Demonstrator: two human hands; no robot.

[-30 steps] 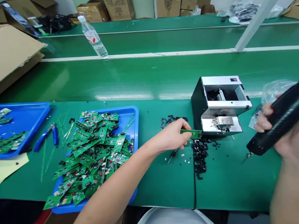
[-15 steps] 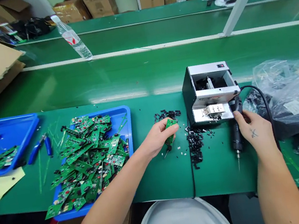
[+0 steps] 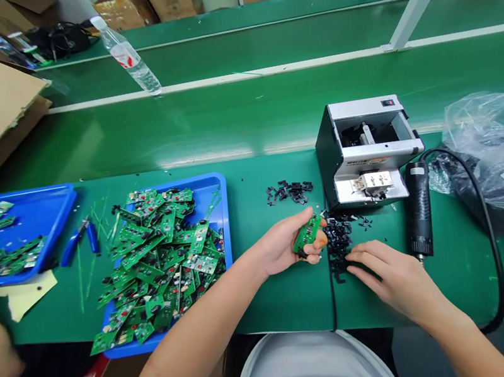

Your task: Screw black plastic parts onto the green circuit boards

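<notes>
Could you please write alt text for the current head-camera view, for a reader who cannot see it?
A person's left hand holds a small green circuit board while the right hand reaches into a pile of black parts on a green bench. Left: a blue tray heaped with boards; right: a silver-and-black machine and a corded screwdriver.

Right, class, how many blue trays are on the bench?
2. The heaped tray lies by the left forearm, full of boards; the left tray, with fewer boards, is beyond the pliers, cut off by the picture's edge.
</notes>
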